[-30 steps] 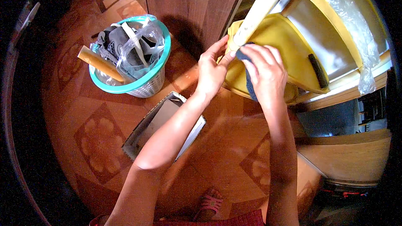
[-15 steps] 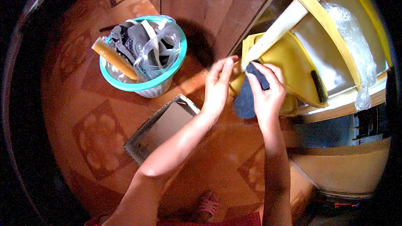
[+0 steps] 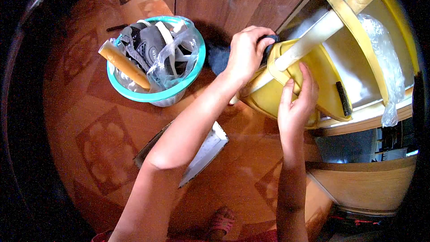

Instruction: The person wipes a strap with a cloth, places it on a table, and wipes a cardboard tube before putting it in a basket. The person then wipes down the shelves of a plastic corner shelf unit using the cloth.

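My left hand (image 3: 251, 54) is closed on a dark blue cloth (image 3: 218, 59), which hangs to the left of the fingers, beside the pale pole. My right hand (image 3: 299, 101) is lower and to the right, thumb and fingers apart, against a yellow bag-like piece (image 3: 320, 69). Whether its fingertips pinch the yellow edge is hard to make out. The pale pole (image 3: 309, 40) runs diagonally through a loop in the yellow material, its lower end near my left hand. A curved yellow strap (image 3: 358, 36) crosses the pole higher up.
A teal-rimmed basket (image 3: 201, 65) with grey shoes, clear plastic and an orange-brown roll stands at the left. An open box (image 3: 208, 150) lies on the floor, partly behind my left forearm. Clear plastic wrap (image 3: 383, 58) hangs at the right. A wooden panel (image 3: 242, 0) stands behind.
The blue cloth has passed from my right hand to my left, which moved up beside the pole. My right hand has moved slightly down to the yellow material.
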Demonstrator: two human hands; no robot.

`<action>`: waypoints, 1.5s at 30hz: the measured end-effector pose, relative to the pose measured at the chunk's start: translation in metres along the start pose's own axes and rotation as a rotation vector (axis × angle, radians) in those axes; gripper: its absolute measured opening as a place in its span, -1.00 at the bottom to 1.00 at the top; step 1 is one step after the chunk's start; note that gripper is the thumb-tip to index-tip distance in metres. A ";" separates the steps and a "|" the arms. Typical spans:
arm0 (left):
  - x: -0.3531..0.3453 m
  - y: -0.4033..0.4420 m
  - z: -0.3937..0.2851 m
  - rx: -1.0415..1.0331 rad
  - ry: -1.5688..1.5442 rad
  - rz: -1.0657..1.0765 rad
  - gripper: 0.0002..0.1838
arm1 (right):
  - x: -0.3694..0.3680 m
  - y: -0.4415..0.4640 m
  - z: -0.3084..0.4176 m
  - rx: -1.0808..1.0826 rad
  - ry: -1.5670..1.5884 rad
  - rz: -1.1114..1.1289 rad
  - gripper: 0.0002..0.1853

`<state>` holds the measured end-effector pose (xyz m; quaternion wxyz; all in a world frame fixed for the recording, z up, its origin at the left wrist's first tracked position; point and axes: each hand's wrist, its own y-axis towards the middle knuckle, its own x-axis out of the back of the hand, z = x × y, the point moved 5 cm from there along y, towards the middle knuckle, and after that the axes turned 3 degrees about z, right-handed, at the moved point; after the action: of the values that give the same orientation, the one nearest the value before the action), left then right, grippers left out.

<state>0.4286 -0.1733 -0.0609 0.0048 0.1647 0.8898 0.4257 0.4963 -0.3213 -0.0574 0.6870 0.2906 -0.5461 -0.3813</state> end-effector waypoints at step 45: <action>-0.007 -0.047 -0.031 0.010 0.129 -0.009 -0.87 | -0.027 -0.009 -0.018 -0.061 -0.238 0.041 -0.60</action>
<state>0.4167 -0.2261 -0.0779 -0.0514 0.1331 0.8911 0.4308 0.5086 -0.3039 -0.0835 0.6335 0.2109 -0.6177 -0.4156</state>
